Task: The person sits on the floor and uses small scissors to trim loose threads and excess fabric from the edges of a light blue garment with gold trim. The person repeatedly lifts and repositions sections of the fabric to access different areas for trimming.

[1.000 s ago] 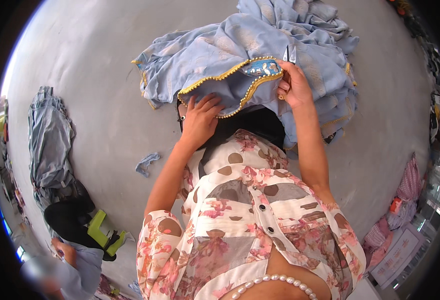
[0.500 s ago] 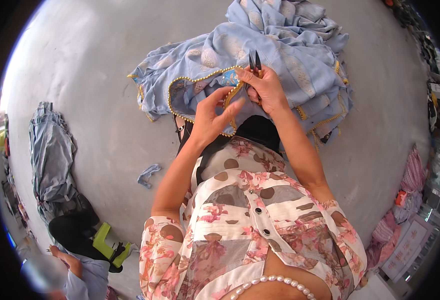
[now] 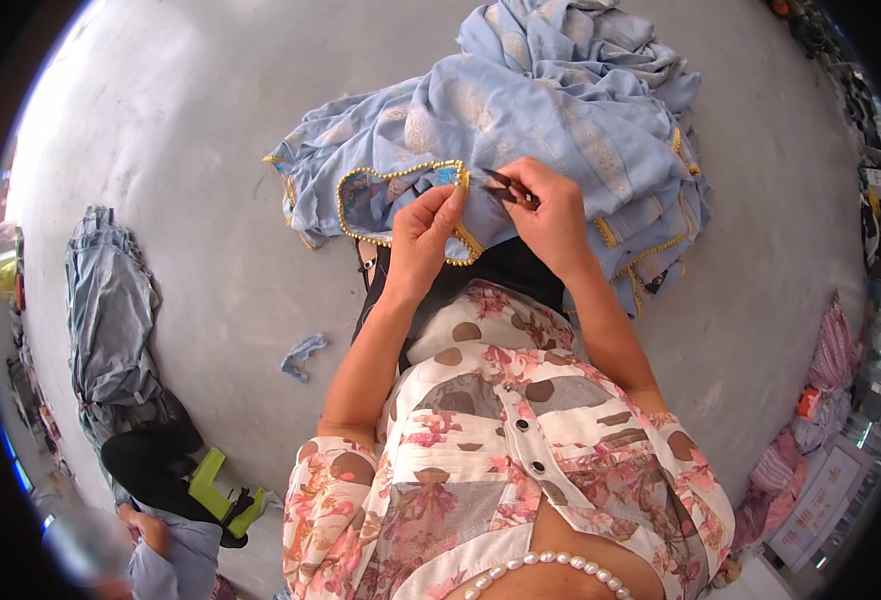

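Note:
A light blue patterned garment (image 3: 551, 120) lies in a heap in front of me, its neckline edged with gold beaded trim (image 3: 391, 169). My left hand (image 3: 423, 238) is closed, thumb and fingers pinching that trim near a small bright blue label (image 3: 448, 176). Just to its right, my right hand (image 3: 553, 215) is wrapped round small dark thread snips (image 3: 513, 190). Their blades point left toward the trimmed edge, slightly parted. Whether they touch a thread is too small to tell.
On the grey floor (image 3: 231, 270) at left lies a blue-grey garment (image 3: 111, 300). A blue fabric scrap (image 3: 304, 354) is nearer me. At lower left a person sits by a lime-green stool (image 3: 208, 485). Pink cloth bundles (image 3: 829, 350) and a printed board (image 3: 819, 510) stand at right.
My left hand has closed on the trim, its fingers spread before. My right hand has left the trim, moved right and down, and turned the snips from pointing away to pointing left.

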### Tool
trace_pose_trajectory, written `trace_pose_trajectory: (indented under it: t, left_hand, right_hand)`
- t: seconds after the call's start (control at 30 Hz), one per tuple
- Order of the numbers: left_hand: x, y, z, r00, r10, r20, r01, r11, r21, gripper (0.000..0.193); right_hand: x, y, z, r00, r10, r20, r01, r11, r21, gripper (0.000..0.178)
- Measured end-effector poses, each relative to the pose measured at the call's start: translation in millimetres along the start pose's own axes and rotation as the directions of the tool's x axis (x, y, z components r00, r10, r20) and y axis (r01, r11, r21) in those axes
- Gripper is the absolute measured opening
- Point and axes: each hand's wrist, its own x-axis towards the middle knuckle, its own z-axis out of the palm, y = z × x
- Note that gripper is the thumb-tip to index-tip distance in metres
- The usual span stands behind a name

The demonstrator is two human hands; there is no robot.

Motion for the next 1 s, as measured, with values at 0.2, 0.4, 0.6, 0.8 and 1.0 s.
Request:
trace_pose_trajectory:
  t: [0.2, 0.4, 0.6, 0.8, 1.0]
  left_hand:
    - [-4.6, 0.2, -3.3, 0.997, -0.04, 0.061, 0.042, 0.998, -0.036, 0.026]
    - [-6.0, -1.8, -4.3, 0.994, -0.094, 0.057, 0.101, 0.985, -0.139, 0.026]
    - [-4.2, -4.6, -11.3, 0.994, -0.08, 0.07, 0.093, 0.973, -0.209, 0.027]
    - [-6.8, 2.4, -7.3, 0.99, -0.1, 0.095, 0.119, 0.967, -0.226, 0.025]
    - [-8.4, 2.4, -7.2, 0.985, -0.132, 0.108, 0.15, 0.972, -0.181, 0.026]
  right_hand:
    - [19.5, 10.6, -6.2, 0.968, 0.222, 0.116, -0.246, 0.756, 0.607, 0.015]
    - [16.1, 1.5, -7.0, 0.991, 0.096, -0.096, -0.094, 0.995, 0.033, 0.026]
    - [-18.2, -11.9, -14.3, 0.993, 0.05, 0.104, -0.048, 0.999, -0.017, 0.026]
    - [-13.1, -4.8, -4.7, 0.999, 0.013, 0.03, -0.011, 0.998, -0.065, 0.024]
    - [-11.4, -2.3, 1.8, 0.999, -0.051, -0.004, 0.051, 0.995, -0.087, 0.023]
